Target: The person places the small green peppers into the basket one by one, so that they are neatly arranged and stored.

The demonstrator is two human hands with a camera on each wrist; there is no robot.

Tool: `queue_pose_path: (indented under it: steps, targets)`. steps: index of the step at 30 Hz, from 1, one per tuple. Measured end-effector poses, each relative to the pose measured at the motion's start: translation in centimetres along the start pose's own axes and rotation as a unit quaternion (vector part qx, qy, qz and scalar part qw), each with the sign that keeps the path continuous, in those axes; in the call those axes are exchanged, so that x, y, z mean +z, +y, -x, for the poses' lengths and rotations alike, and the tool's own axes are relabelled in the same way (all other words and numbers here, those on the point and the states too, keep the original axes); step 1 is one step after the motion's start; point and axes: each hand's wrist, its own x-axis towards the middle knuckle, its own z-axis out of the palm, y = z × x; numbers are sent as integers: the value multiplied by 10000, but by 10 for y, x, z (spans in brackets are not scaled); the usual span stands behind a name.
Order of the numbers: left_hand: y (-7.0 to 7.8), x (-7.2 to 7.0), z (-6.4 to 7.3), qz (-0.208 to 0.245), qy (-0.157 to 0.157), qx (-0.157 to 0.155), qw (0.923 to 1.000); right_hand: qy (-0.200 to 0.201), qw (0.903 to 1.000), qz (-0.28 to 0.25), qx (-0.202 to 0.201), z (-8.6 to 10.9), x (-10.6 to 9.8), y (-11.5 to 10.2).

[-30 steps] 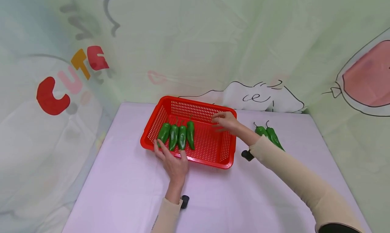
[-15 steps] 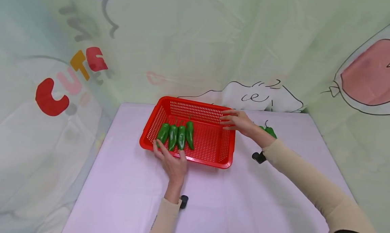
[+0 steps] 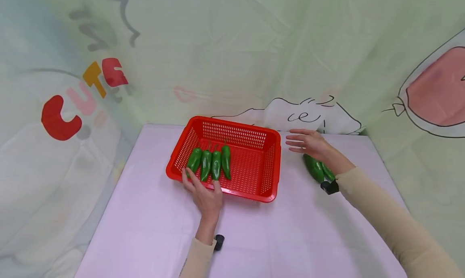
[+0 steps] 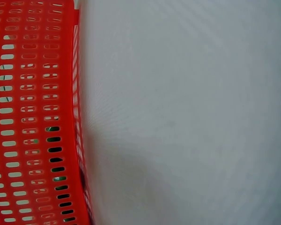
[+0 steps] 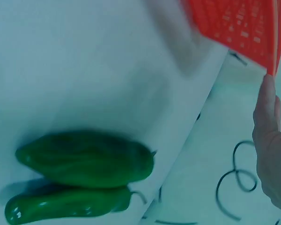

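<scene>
A red plastic basket (image 3: 250, 192) with slotted walls stands on the table and holds several green chili peppers (image 3: 206, 164) lying side by side in its left half. My left hand (image 3: 207, 197) grips the near rim, fingertips and thumb hooked over it; the hand does not show in the left wrist view. Right of the basket, my right hand (image 3: 308, 144) hovers with fingers extended and nothing in them. Under that forearm two more green peppers (image 5: 86, 159) lie on the table, partly hidden in the head view but plain in the right wrist view.
A pale lilac cloth covers the table (image 3: 152, 229). Printed fabric walls (image 3: 225, 48) rise behind and at both sides. A black wrist camera (image 3: 329, 187) is strapped at the right sleeve, another black camera (image 3: 219, 242) at the left.
My right hand has moved from above the basket's right part, out past its right rim, toward the two loose peppers. The left hand has stayed on the near rim.
</scene>
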Motion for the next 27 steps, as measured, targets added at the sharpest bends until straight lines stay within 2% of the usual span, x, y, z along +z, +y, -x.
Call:
queue_pose_path:
  steps: [5, 12, 15, 23, 27]
  targets:
    - [1, -1, 0, -26, 9, -13, 10000, 219, 9995, 122, 170, 3, -27, 8]
    - [2, -1, 0, -51, 26, 8, 10000, 656, 9974, 301, 37, 6, -54, 25]
    - [1, 0, 0, -55, 50, 30, 10000, 845, 9962, 199, -31, 5, -65, 32]
    - [0, 1, 1, -72, 75, 36, 9999, 1412, 9895, -23, -306, 2, -78, 50]
    - [0, 0, 0, -55, 39, -4, 10000, 1836, 9812, 351, -490, 0, -80, 57]
